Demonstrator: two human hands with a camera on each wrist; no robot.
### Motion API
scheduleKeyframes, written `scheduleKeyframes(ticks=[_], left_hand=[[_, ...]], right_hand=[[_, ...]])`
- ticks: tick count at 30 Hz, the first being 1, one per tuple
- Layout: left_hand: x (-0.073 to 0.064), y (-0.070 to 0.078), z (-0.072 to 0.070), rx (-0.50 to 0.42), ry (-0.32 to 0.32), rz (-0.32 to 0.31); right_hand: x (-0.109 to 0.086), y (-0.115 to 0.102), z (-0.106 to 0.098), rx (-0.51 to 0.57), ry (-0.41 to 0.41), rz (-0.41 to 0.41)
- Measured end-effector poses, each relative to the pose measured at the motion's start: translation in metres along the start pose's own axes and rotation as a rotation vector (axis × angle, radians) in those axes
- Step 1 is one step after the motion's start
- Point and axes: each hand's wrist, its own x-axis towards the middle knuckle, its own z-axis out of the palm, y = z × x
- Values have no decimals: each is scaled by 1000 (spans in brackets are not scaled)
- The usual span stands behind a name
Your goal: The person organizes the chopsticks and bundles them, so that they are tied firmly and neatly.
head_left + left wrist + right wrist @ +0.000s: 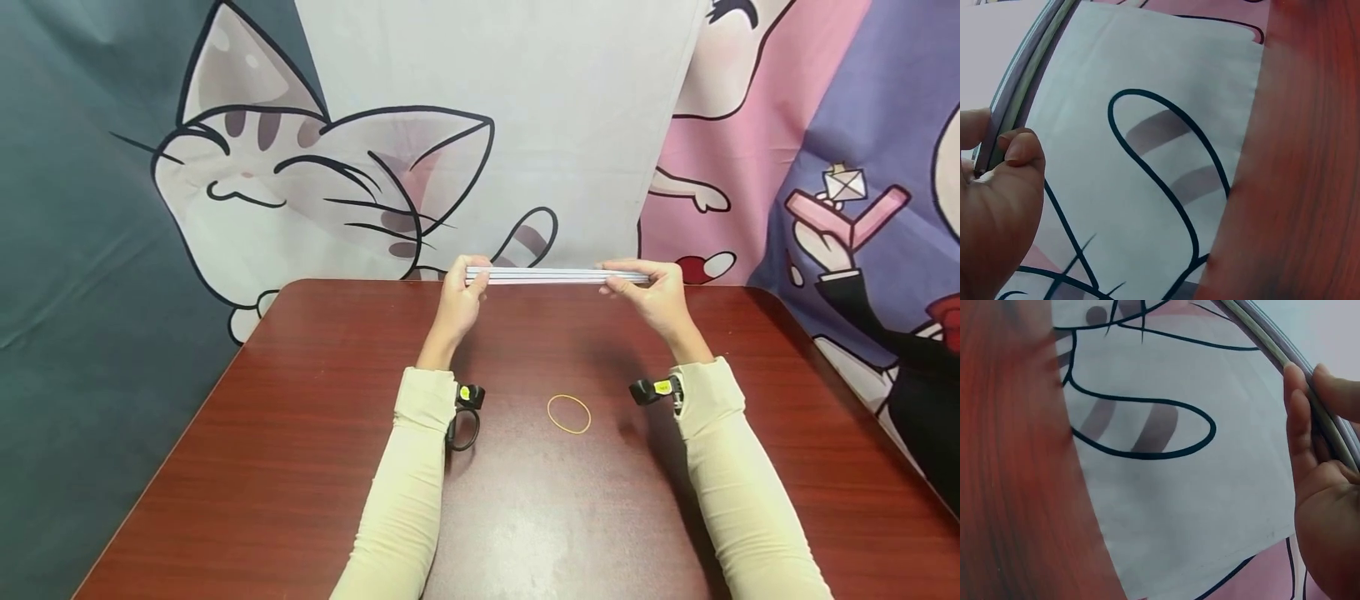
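A bundle of slender, silvery sticks (547,276) is held level between my two hands, above the far edge of the table. My left hand (462,298) grips its left end, thumb on the near side. At the other end my right hand (656,296) pinches the sticks between thumb and fingers. Up close, the left wrist view shows several long sticks (1030,65) lying side by side against the fingers. In the right wrist view the sticks (1270,340) slant down into the hand. On the table, between the forearms, lies a thin yellow rubber band (548,409).
The reddish-brown wooden table (300,417) stretches under both arms. Behind it hangs a cloth backdrop (570,100) with a cartoon cat and figures. Small black cameras sit on both wrists, and a black loop (477,429) shows beside the left sleeve.
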Motion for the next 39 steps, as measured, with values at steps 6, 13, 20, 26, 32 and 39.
scheduleKeyframes(ticks=[6, 13, 20, 26, 32, 39], left_hand=[[-5, 10, 0, 57, 44, 66], [-11, 18, 4, 304, 123, 220], [-11, 25, 12, 290, 241, 242], [-14, 25, 15, 267, 279, 245], [-16, 21, 12, 185, 211, 283], [-23, 38, 3, 195, 23, 412]], right_hand=[[-3, 1, 0, 59, 54, -39], [-4, -7, 2, 77, 53, -52], [-7, -13, 7, 140, 31, -78], [-9, -15, 9, 91, 45, -113], [-9, -18, 9, 118, 67, -100], [-12, -20, 5, 81, 13, -100]])
